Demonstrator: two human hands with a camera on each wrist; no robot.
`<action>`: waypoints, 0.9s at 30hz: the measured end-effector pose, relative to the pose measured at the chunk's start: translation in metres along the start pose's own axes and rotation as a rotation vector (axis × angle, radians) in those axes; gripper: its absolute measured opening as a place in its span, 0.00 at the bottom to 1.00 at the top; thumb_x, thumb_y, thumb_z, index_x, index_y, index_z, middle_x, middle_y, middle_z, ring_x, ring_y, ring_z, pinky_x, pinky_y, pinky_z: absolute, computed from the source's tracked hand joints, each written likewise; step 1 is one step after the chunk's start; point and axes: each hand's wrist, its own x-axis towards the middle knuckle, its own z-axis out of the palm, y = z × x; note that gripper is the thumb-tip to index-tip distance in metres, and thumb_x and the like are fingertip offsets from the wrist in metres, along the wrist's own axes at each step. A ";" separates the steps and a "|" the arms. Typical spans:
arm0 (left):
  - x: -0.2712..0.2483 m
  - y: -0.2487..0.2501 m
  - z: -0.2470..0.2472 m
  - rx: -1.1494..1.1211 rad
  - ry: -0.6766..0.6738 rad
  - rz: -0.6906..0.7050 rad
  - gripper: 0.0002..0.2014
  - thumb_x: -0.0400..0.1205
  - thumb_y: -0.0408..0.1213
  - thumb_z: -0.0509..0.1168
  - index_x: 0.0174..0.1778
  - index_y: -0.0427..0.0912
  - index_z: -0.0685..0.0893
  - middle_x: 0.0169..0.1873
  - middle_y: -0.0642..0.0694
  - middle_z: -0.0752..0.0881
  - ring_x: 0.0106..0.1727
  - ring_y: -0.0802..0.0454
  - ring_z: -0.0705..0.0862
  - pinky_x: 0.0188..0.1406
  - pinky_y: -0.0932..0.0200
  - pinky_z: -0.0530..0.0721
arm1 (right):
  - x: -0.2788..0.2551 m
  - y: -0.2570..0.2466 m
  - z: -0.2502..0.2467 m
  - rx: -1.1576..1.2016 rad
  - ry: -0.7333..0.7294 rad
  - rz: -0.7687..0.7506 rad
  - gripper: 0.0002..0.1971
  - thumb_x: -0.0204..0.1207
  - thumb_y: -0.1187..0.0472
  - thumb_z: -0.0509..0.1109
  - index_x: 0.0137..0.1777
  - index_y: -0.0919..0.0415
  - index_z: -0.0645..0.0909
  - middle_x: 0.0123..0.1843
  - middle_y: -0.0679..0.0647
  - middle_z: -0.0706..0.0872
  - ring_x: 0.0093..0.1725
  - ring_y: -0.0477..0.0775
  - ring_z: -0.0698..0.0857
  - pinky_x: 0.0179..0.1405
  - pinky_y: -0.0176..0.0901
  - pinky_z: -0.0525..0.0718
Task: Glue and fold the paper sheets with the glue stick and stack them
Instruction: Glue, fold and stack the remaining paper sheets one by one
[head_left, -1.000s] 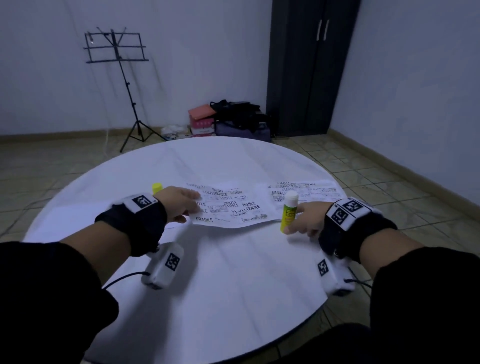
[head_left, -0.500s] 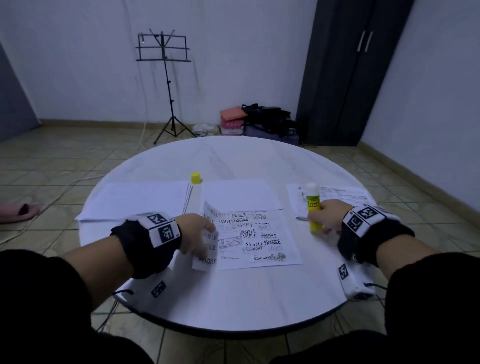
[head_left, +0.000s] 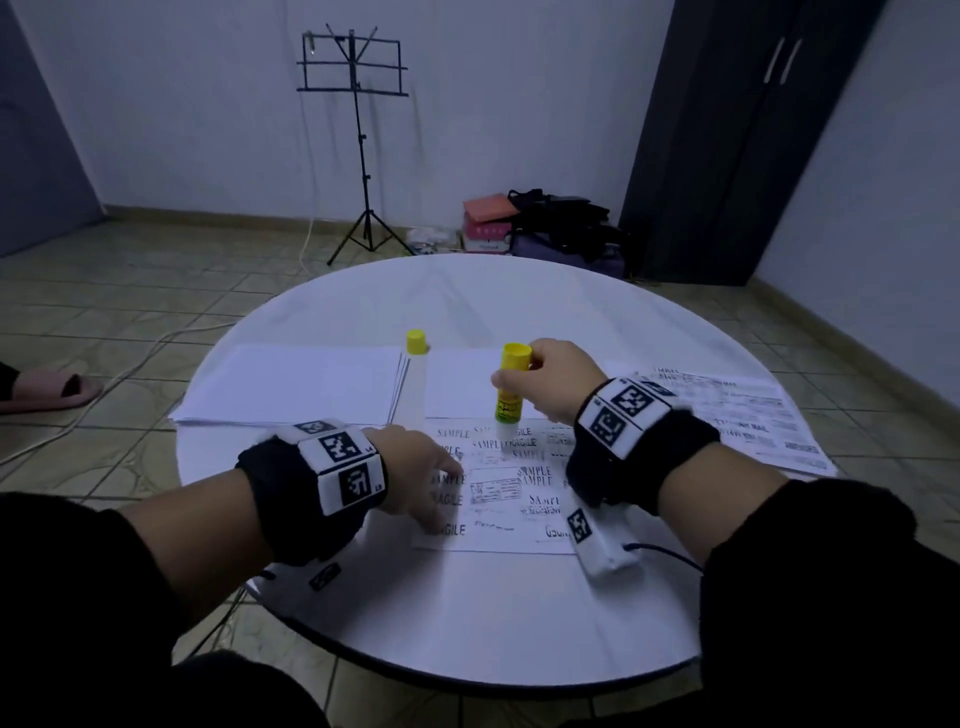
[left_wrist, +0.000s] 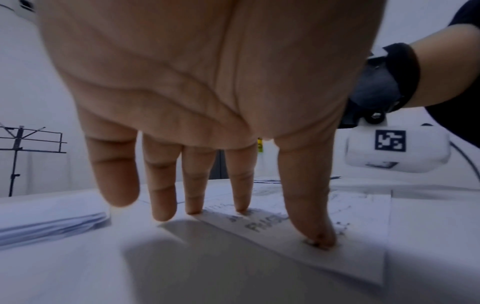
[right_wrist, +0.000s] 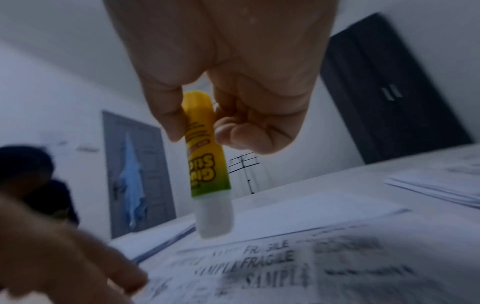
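Note:
A printed sheet (head_left: 498, 488) with SAMPLE and FRAGILE stamps lies flat on the round white table (head_left: 467, 613). My left hand (head_left: 447, 499) presses its left edge with straight fingers (left_wrist: 309, 226). My right hand (head_left: 514, 371) pinches the yellow glue stick (head_left: 511, 384) near its top. The stick points down, its white glue end (right_wrist: 215, 218) over the sheet's far edge (right_wrist: 285, 257); I cannot tell whether it touches. The stick's yellow cap (head_left: 416, 342) stands on the table behind.
A stack of blank sheets (head_left: 291, 384) lies at the left. One blank white sheet (head_left: 457, 384) is behind the printed one. More printed sheets (head_left: 737, 410) are piled at the right. A music stand (head_left: 358, 156) and a dark cabinet (head_left: 753, 140) are beyond the table.
My right hand lifted the glue stick from right of the sheet, turned it glue end down and brought it over the sheet's far edge. My left hand flattened the raised left edge.

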 end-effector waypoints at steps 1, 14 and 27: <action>0.001 -0.001 0.000 0.025 0.001 0.004 0.37 0.68 0.64 0.70 0.74 0.69 0.68 0.71 0.58 0.74 0.71 0.49 0.74 0.69 0.49 0.74 | 0.004 -0.005 0.008 -0.042 0.005 -0.024 0.13 0.75 0.50 0.71 0.40 0.59 0.74 0.36 0.52 0.76 0.37 0.53 0.76 0.38 0.44 0.74; 0.003 -0.004 -0.010 0.119 -0.062 0.046 0.38 0.72 0.64 0.68 0.78 0.71 0.61 0.75 0.50 0.67 0.75 0.46 0.68 0.73 0.47 0.69 | 0.014 -0.015 0.032 -0.292 -0.071 -0.076 0.14 0.78 0.49 0.67 0.47 0.61 0.74 0.38 0.50 0.74 0.43 0.53 0.76 0.34 0.42 0.70; 0.005 -0.004 -0.016 0.158 -0.011 0.010 0.49 0.60 0.65 0.76 0.77 0.59 0.66 0.74 0.54 0.67 0.74 0.48 0.66 0.72 0.48 0.67 | -0.005 0.047 -0.034 -0.328 0.113 0.121 0.11 0.76 0.54 0.69 0.44 0.60 0.74 0.34 0.50 0.73 0.40 0.54 0.75 0.28 0.39 0.67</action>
